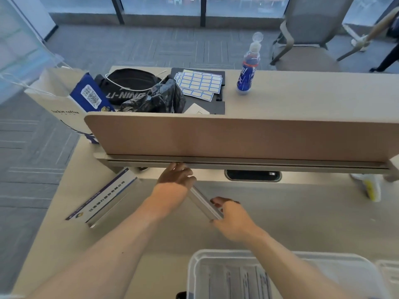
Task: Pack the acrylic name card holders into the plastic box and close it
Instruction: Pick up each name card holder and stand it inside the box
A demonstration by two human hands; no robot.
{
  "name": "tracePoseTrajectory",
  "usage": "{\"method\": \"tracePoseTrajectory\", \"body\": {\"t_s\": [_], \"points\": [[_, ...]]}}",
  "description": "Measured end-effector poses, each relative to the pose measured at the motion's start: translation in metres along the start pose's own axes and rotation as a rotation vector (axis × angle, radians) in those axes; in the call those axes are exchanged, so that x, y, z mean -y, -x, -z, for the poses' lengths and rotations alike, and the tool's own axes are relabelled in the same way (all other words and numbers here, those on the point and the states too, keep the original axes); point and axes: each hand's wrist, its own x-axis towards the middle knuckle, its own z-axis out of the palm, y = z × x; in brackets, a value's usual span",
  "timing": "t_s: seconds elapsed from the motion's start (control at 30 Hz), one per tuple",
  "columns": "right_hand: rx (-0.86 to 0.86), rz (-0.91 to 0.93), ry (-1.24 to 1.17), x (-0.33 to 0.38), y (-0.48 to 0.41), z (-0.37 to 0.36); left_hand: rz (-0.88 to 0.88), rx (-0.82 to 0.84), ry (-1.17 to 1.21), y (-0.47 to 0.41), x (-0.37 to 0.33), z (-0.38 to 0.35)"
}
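Left fingers (pixel 181 171) were curled over the far end of a holder (pixel 205 205), tips close together and reaching up to the rail under the divider (pixel 216 137). Right fingers (pixel 218 202) were bent and pinched the near end of the same holder, thumb side at its lower corner. Left hand (pixel 172 182) and right hand (pixel 233 223) thus gripped the one holder between them; it ran diagonally, edge-on to the camera, just off or on the desk (pixel 302 212) — could not tell which.

A second holder (pixel 103 197) with a printed card lay flat on the desk left of the divider's near side, apart from the hands. The box (pixel 216 275) sat open at the near edge of the desk, below the right forearm; ribbed clear pieces showed inside, too blurred to identify. A clear piece (pixel 388 275) lay just right of the box, cut off by the frame.

Beyond the divider: a black bag (pixel 127 87), crumpled black plastic (pixel 155 100), label sheets (pixel 200 85), a blue bottle (pixel 248 72). A paper bag (pixel 58 100) stood at the divider's left end. A chair (pixel 306 39) stood farther back.
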Motion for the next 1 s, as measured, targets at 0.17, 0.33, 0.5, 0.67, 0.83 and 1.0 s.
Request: {"method": "tracePoseTrajectory", "body": {"t_s": [0.17,0.33,0.5,0.67,0.83,1.0], "points": [[-0.114,0.006,0.258,-0.005,-0.015,0.01,0.15,0.126,0.225,0.022,0.007,-0.008],[-0.224,-0.024,0.232,-0.011,-0.039,0.029,0.382,0.037,0.585,0.063,0.011,-0.033],[-0.254,0.028,0.237,-0.02,-0.037,0.026,0.552,-0.085,0.755,0.065,0.007,-0.042],[-0.397,0.185,0.04,-0.015,-0.009,0.042,0.632,-0.219,1.092,0.064,0.014,0.001],[-0.557,0.311,-0.436,0.021,0.05,0.092,0.547,-0.482,1.519,0.078,0.017,0.082],[-0.621,0.454,-0.884,0.057,0.141,0.144,0.418,-0.573,1.76,0.099,-0.011,0.17]]}}
